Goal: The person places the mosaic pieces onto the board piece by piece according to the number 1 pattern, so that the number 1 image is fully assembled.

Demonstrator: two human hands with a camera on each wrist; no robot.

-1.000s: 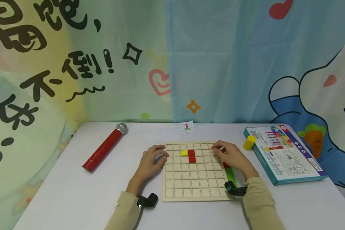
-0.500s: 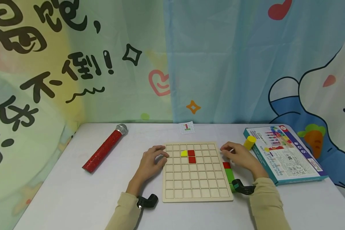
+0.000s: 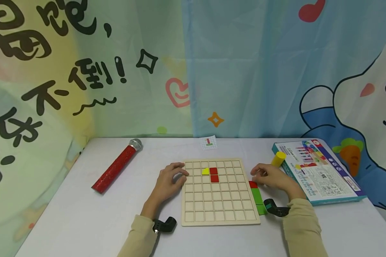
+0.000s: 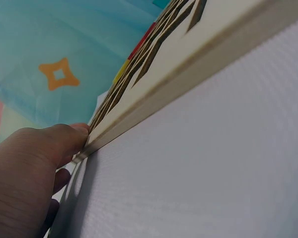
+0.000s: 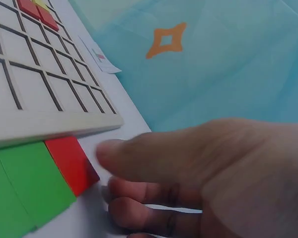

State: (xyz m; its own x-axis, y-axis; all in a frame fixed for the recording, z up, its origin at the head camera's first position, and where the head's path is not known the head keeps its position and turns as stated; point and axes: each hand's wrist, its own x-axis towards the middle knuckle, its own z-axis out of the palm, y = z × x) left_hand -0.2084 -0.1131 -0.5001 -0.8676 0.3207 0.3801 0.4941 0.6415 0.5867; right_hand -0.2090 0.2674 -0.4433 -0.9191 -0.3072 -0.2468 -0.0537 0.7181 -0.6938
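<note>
A wooden grid board (image 3: 206,206) lies flat on the table. In its upper part sit a yellow piece (image 3: 205,171) and two red squares (image 3: 214,178). My left hand (image 3: 169,180) rests at the board's left edge, and the left wrist view shows its thumb (image 4: 69,139) on the top rim. Along the right edge lie a red block (image 3: 253,184) and two green blocks (image 3: 256,196) in a row. My right hand (image 3: 271,175) is beside the red block, nothing between its loosely bent fingers; in the right wrist view the thumb (image 5: 139,153) is just past the red block (image 5: 72,163).
A small pattern card (image 3: 208,142) lies behind the board. At the right stand a yellow cylinder (image 3: 278,159) and a flat printed box (image 3: 318,175). A red microphone (image 3: 117,166) lies at the left. A printed curtain (image 3: 238,71) hangs behind the table.
My right hand has moved from over the board's upper right corner out to the right and down to the red block, uncovering the red and green blocks. The left hand has stayed put.
</note>
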